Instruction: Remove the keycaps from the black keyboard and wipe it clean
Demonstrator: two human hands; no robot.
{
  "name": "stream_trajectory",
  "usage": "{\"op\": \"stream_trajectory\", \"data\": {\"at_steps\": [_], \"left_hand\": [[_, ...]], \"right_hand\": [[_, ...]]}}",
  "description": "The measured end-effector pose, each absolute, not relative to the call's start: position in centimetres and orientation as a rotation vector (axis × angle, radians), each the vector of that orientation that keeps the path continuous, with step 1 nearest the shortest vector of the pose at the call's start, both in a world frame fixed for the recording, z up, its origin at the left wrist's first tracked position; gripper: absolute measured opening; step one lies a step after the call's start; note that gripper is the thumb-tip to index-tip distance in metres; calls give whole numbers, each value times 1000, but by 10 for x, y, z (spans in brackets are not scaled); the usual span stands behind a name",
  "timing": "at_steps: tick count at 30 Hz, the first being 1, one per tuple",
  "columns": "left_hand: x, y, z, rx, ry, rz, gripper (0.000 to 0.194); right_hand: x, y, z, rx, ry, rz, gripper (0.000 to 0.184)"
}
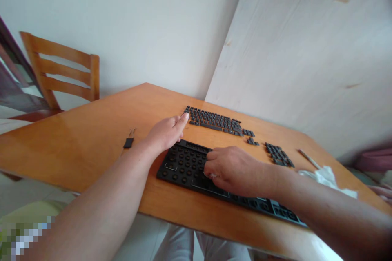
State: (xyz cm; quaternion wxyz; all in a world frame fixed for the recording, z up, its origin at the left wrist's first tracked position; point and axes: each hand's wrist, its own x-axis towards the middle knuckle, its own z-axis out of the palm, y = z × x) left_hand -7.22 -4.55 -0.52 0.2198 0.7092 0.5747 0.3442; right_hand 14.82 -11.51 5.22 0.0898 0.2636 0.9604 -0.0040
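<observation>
A black keyboard (180,167) without its keycaps lies along the near side of the wooden table, its round key stems bare. My left hand (165,132) is at its far left corner, thumb stretched out and the other fingers curled against the edge. Over the left-middle part of the keyboard, my right hand (228,169) is closed, with a bit of white tissue (212,175) showing between the fingers. Beyond the keyboard, the removed keycaps (214,120) lie in rows in their layout. The number-pad keycaps (278,154) form a separate block further right.
A black binder clip (128,142) lies left of my left forearm. Crumpled white tissue (326,177) and a slim pen-like tool (309,159) are at the right. A wooden chair (64,69) stands beyond the table's left side; a wall borders the back.
</observation>
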Motion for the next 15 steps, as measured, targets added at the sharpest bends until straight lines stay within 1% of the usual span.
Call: {"op": "stream_trajectory", "data": {"at_steps": [10,15], "left_hand": [[-73,-47,-3,1962,1571,932,68],[-74,-45,-4,1956,1587,929,66]], "right_hand": [[180,-128,48,867,2829,26,20],[191,-135,53,936,2778,-5,21]]}}
